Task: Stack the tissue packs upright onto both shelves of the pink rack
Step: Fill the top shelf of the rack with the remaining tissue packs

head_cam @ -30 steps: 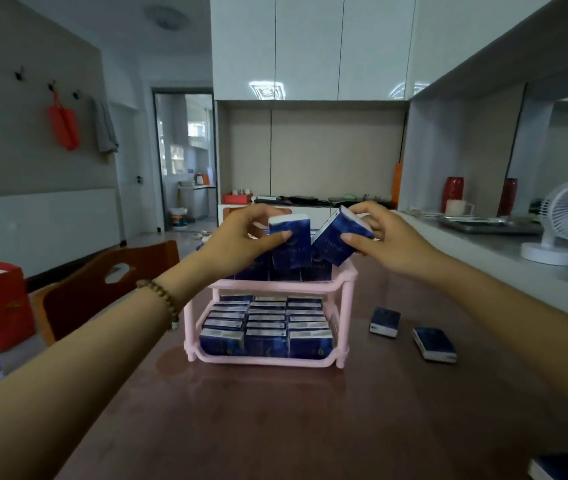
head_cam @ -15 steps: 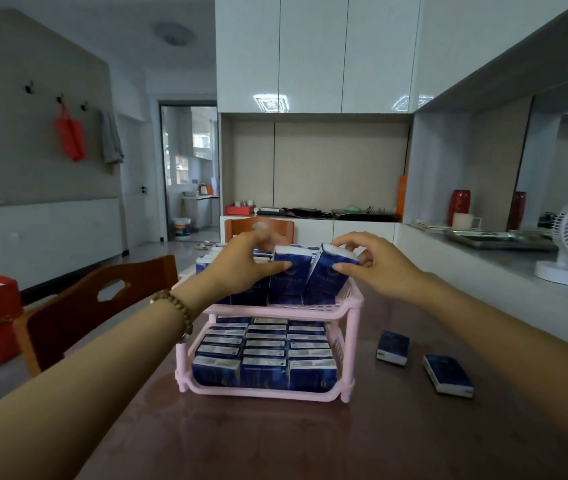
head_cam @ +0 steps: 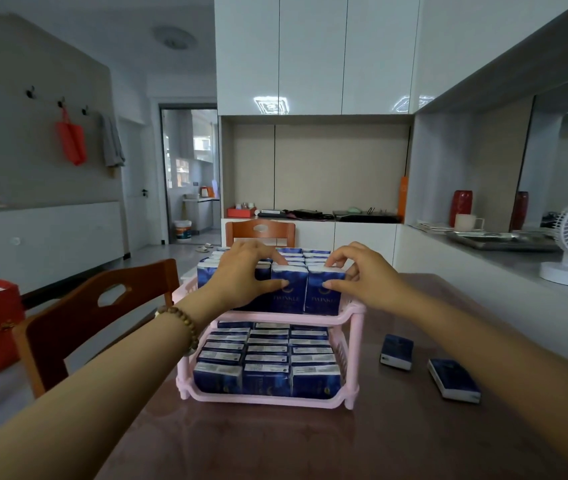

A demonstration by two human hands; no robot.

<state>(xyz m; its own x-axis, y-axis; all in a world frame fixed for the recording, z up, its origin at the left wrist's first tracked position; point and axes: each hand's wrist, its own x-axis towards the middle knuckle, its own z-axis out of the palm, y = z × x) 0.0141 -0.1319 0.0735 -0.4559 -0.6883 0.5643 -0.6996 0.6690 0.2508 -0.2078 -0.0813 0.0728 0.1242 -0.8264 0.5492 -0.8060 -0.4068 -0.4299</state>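
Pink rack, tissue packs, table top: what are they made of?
Pink rack: looks like moulded plastic, matte, uniformly pink, with slotted side walls.
Tissue packs: probably soft plastic film wrap, dark blue print with a slight sheen; not certain.
Table: hard brown top, semi-gloss, faint reflections; laminate, wood or stone, cannot tell.

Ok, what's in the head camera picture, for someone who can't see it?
On the top shelf of the pink rack, the left hand pinches one upright tissue pack and the right hand its neighbour. Two loose packs lie on the table beside it.
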